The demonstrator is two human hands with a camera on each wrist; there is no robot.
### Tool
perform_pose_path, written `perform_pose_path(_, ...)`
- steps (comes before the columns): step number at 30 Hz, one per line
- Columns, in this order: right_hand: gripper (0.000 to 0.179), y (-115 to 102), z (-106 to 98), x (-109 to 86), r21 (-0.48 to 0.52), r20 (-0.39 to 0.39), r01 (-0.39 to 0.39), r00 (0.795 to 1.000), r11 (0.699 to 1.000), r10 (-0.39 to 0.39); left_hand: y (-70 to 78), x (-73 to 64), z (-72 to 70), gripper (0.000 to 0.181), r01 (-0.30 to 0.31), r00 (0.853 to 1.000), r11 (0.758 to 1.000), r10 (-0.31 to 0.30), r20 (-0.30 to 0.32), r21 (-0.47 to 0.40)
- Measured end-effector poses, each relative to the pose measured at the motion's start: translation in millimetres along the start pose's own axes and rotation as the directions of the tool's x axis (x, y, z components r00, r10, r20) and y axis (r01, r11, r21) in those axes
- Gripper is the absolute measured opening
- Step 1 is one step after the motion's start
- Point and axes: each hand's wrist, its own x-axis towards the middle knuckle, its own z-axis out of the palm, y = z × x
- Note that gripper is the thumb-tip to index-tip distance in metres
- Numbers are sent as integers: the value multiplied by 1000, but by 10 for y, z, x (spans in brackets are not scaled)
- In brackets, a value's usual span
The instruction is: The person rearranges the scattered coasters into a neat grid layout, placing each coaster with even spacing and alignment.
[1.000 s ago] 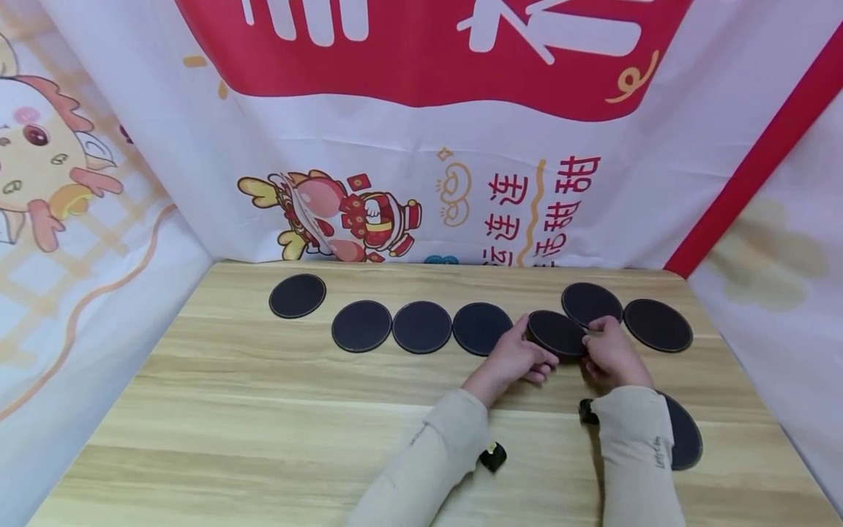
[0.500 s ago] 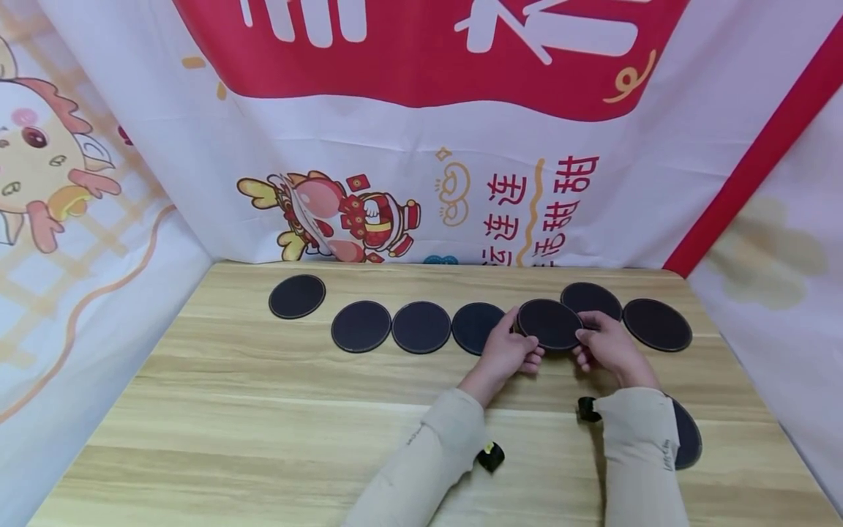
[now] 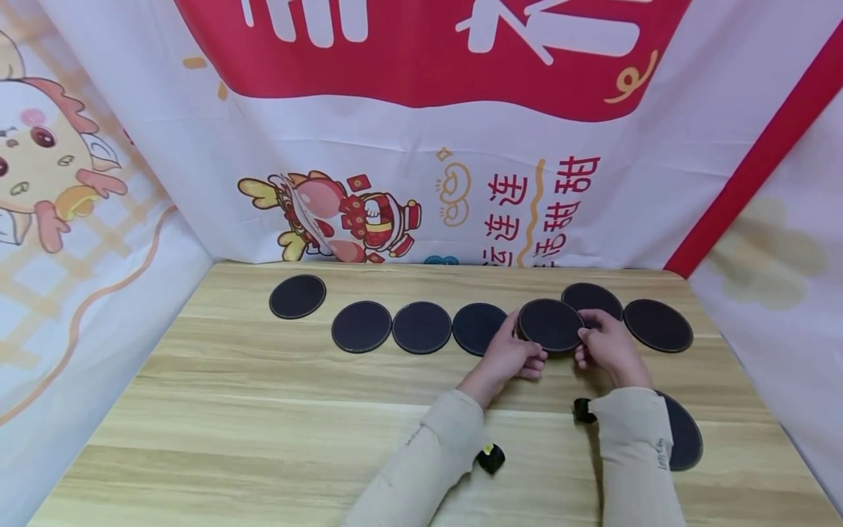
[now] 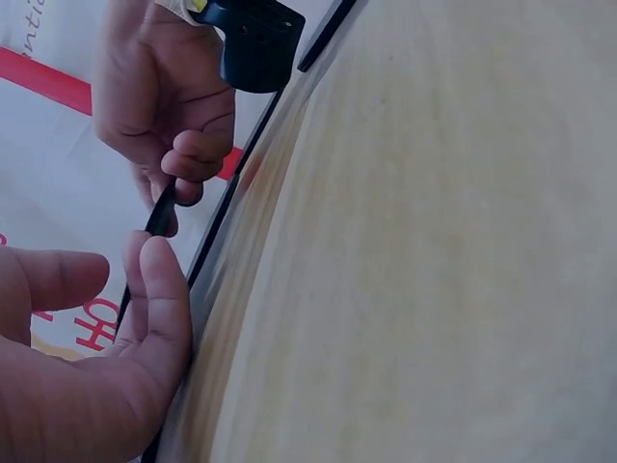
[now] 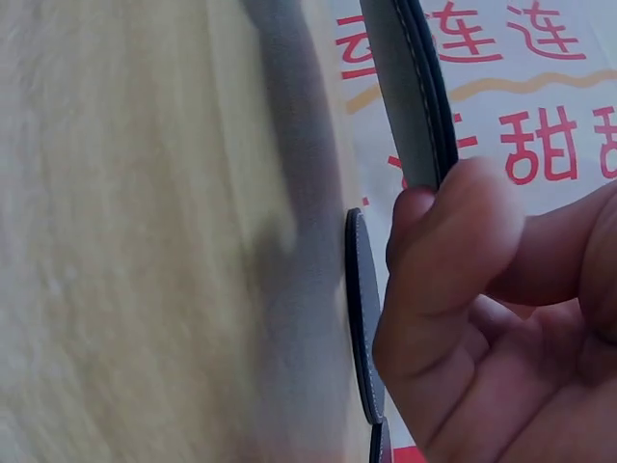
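Both hands hold a round black coaster [image 3: 551, 325] above the table, tilted so its flat face shows in the head view. My left hand [image 3: 507, 359] grips its left and front edge. My right hand [image 3: 609, 345] pinches the right edge between thumb and fingers; the right wrist view shows that hand [image 5: 482, 289] close up, with the stitched coaster rim [image 5: 424, 96] looking layered. In the left wrist view, the held coaster [image 4: 162, 207] appears as a thin dark edge between the hands. Just behind it, a coaster [image 3: 589, 301] lies partly covered by the right fingers.
Three coasters lie in a touching row left of the hands, the nearest coaster [image 3: 476, 329] partly behind the left hand. Another coaster [image 3: 298, 296] lies far left, one coaster [image 3: 658, 325] right, and one coaster [image 3: 685, 435] under the right sleeve. Printed cloth [image 3: 421, 132] hangs behind the wooden table [image 3: 263, 424].
The held coaster has risen slightly and turned its face more toward the head camera since one second ago. Over the last half second, hands and coaster have barely moved.
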Motion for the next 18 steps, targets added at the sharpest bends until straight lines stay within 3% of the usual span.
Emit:
perform_pose_path(9, 48, 25, 61, 21, -82, -43, 5, 999, 997, -9, 4, -22, 0, 79, 31, 999, 998, -31, 8, 48)
perform_pose_path(18, 47, 43, 59, 28, -146, -82, 12, 996, 989, -24, -2, -37, -56, 89, 65, 997, 997, -66, 32, 33)
